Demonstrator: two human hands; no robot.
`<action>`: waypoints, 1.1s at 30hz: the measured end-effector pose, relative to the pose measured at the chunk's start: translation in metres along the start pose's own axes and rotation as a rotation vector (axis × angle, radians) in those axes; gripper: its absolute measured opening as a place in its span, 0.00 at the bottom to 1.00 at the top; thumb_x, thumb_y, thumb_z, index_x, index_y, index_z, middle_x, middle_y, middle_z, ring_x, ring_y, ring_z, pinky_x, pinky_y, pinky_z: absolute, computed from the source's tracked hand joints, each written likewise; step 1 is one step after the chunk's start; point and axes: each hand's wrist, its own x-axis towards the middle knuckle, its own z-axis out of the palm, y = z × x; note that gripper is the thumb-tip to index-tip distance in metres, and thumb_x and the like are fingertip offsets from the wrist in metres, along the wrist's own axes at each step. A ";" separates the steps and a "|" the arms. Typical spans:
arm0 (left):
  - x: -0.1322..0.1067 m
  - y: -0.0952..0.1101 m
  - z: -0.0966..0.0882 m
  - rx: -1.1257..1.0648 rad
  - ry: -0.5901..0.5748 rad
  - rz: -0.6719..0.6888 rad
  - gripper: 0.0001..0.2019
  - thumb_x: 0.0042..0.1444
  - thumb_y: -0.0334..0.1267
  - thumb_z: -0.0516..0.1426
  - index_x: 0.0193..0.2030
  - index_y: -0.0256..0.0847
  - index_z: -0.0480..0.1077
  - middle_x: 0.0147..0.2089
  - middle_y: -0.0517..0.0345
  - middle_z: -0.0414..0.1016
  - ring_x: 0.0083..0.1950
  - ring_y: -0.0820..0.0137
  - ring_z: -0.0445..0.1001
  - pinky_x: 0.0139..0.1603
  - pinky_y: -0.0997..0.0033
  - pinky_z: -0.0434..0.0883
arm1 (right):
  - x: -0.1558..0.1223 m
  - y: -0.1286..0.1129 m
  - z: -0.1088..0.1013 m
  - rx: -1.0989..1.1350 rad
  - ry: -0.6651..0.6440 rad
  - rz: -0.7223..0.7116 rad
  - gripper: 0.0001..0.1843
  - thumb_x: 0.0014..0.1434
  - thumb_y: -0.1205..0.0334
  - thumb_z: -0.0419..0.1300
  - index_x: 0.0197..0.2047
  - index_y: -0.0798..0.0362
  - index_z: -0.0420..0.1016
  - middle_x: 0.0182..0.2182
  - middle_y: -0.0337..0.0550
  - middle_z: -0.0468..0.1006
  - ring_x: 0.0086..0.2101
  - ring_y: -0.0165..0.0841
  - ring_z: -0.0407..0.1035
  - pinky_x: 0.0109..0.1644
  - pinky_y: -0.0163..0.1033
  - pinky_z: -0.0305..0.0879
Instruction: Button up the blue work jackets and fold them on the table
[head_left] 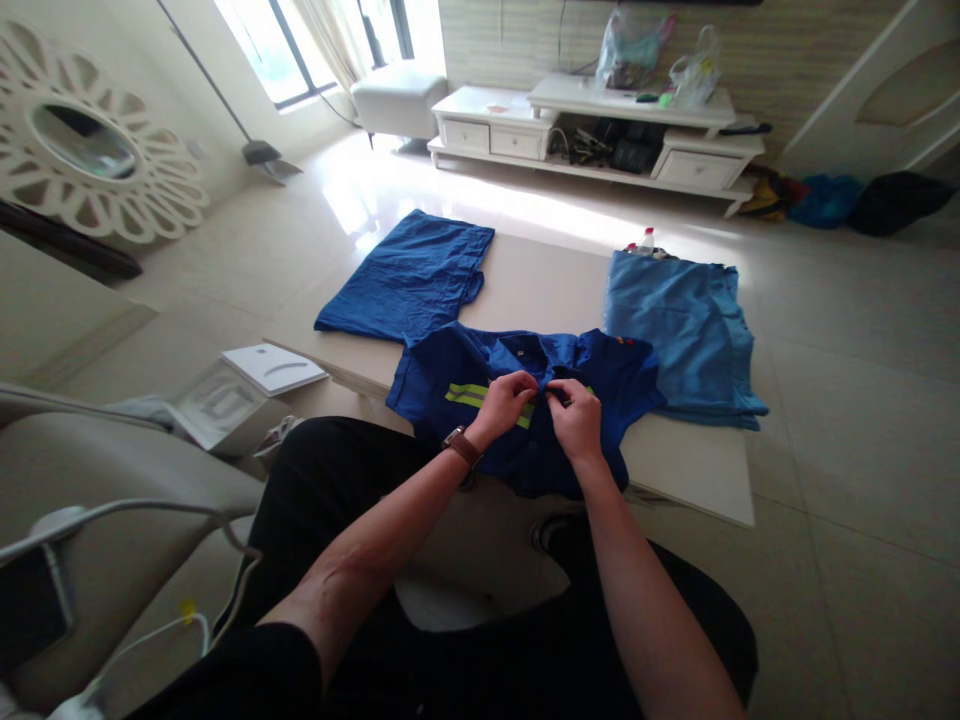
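A dark blue short-sleeved work shirt [442, 370] with yellow-green reflective strips lies face up across the near edge of the low table, its lower part hanging over. My left hand [510, 402], with a brown-strapped watch on the wrist, pinches the shirt's front just below the collar. Close beside it, my right hand [576, 418] pinches the other side of the front opening. The fingertips of both hands nearly meet there. Whether a button sits between them is too small to make out.
On the pale table [551, 270] lie folded blue cloth [420, 270] at left and lighter blue cloth [675, 330] at right, with a red-capped bottle [649, 238] behind. White boxes [274, 368] stand left, near a sofa [112, 470]. A TV cabinet [491, 110] lines the far wall.
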 end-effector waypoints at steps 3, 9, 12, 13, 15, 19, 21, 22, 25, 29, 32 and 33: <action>0.001 0.001 0.000 0.044 0.002 0.001 0.05 0.57 0.26 0.60 0.35 0.37 0.76 0.34 0.59 0.79 0.36 0.71 0.76 0.40 0.73 0.71 | 0.000 0.000 -0.001 0.036 -0.005 -0.014 0.10 0.61 0.64 0.59 0.38 0.51 0.83 0.37 0.46 0.82 0.38 0.41 0.76 0.45 0.42 0.69; 0.002 -0.002 0.002 0.037 0.015 -0.023 0.06 0.56 0.25 0.59 0.35 0.38 0.76 0.33 0.59 0.79 0.35 0.71 0.75 0.40 0.73 0.70 | 0.000 0.003 -0.001 0.032 -0.023 -0.014 0.13 0.62 0.65 0.58 0.36 0.50 0.85 0.35 0.44 0.79 0.35 0.38 0.74 0.41 0.41 0.66; 0.003 -0.004 0.004 -0.053 0.025 -0.044 0.05 0.56 0.26 0.59 0.35 0.37 0.76 0.33 0.58 0.78 0.35 0.72 0.74 0.39 0.73 0.70 | -0.001 0.003 0.000 0.001 -0.041 -0.008 0.14 0.62 0.66 0.56 0.34 0.49 0.85 0.35 0.44 0.79 0.35 0.38 0.74 0.42 0.42 0.67; 0.003 -0.004 0.004 -0.078 0.024 -0.046 0.04 0.56 0.27 0.59 0.35 0.37 0.76 0.33 0.58 0.78 0.34 0.72 0.74 0.39 0.73 0.70 | -0.001 0.003 0.000 -0.008 -0.041 -0.006 0.14 0.61 0.67 0.56 0.34 0.49 0.84 0.35 0.44 0.79 0.35 0.38 0.74 0.43 0.42 0.67; 0.004 -0.004 0.005 -0.106 0.014 -0.041 0.04 0.56 0.27 0.60 0.36 0.37 0.75 0.32 0.59 0.77 0.34 0.72 0.74 0.39 0.73 0.70 | -0.002 0.002 0.000 -0.013 -0.029 -0.008 0.14 0.61 0.68 0.55 0.35 0.49 0.83 0.36 0.44 0.80 0.37 0.38 0.74 0.44 0.42 0.67; 0.003 -0.001 0.003 -0.108 0.000 -0.029 0.03 0.56 0.28 0.60 0.35 0.38 0.75 0.32 0.59 0.77 0.34 0.71 0.75 0.39 0.73 0.70 | -0.002 0.000 0.001 -0.014 0.012 -0.021 0.12 0.61 0.67 0.56 0.36 0.50 0.82 0.36 0.45 0.81 0.38 0.40 0.75 0.46 0.43 0.67; 0.002 0.001 0.003 -0.104 0.004 -0.027 0.03 0.56 0.28 0.60 0.35 0.38 0.75 0.32 0.59 0.78 0.35 0.71 0.76 0.39 0.73 0.70 | -0.002 0.000 0.001 -0.032 0.028 -0.007 0.11 0.63 0.65 0.56 0.38 0.50 0.81 0.36 0.45 0.82 0.38 0.41 0.75 0.45 0.43 0.67; 0.001 0.001 0.002 -0.107 0.008 -0.025 0.03 0.56 0.29 0.60 0.35 0.38 0.75 0.32 0.58 0.78 0.35 0.70 0.76 0.40 0.72 0.71 | -0.002 0.000 0.000 -0.040 0.033 0.001 0.11 0.64 0.64 0.57 0.38 0.50 0.82 0.37 0.45 0.82 0.38 0.41 0.76 0.45 0.43 0.67; 0.000 0.002 0.002 -0.134 0.015 -0.021 0.02 0.57 0.30 0.60 0.36 0.38 0.75 0.32 0.58 0.78 0.36 0.70 0.77 0.41 0.71 0.72 | -0.002 0.000 0.000 -0.045 0.029 0.011 0.11 0.66 0.61 0.57 0.39 0.50 0.82 0.38 0.46 0.83 0.39 0.41 0.76 0.45 0.43 0.67; -0.001 0.003 0.002 -0.104 0.032 -0.015 0.03 0.56 0.29 0.60 0.35 0.38 0.75 0.33 0.58 0.79 0.36 0.70 0.77 0.41 0.72 0.72 | -0.002 -0.001 -0.001 -0.046 0.007 0.015 0.11 0.66 0.59 0.59 0.38 0.50 0.83 0.37 0.45 0.83 0.38 0.41 0.76 0.44 0.43 0.67; -0.001 0.001 0.002 -0.072 0.043 -0.007 0.03 0.56 0.29 0.60 0.35 0.38 0.76 0.33 0.58 0.79 0.36 0.71 0.76 0.40 0.72 0.71 | -0.001 -0.001 -0.001 -0.046 -0.007 0.027 0.10 0.66 0.58 0.60 0.38 0.49 0.83 0.36 0.44 0.82 0.36 0.40 0.76 0.43 0.42 0.66; -0.001 0.000 0.003 -0.070 0.040 -0.003 0.03 0.57 0.29 0.60 0.36 0.38 0.76 0.34 0.58 0.79 0.36 0.71 0.76 0.40 0.72 0.71 | -0.001 -0.001 -0.002 -0.047 -0.010 0.028 0.10 0.66 0.57 0.60 0.38 0.49 0.83 0.35 0.44 0.82 0.36 0.40 0.75 0.42 0.42 0.66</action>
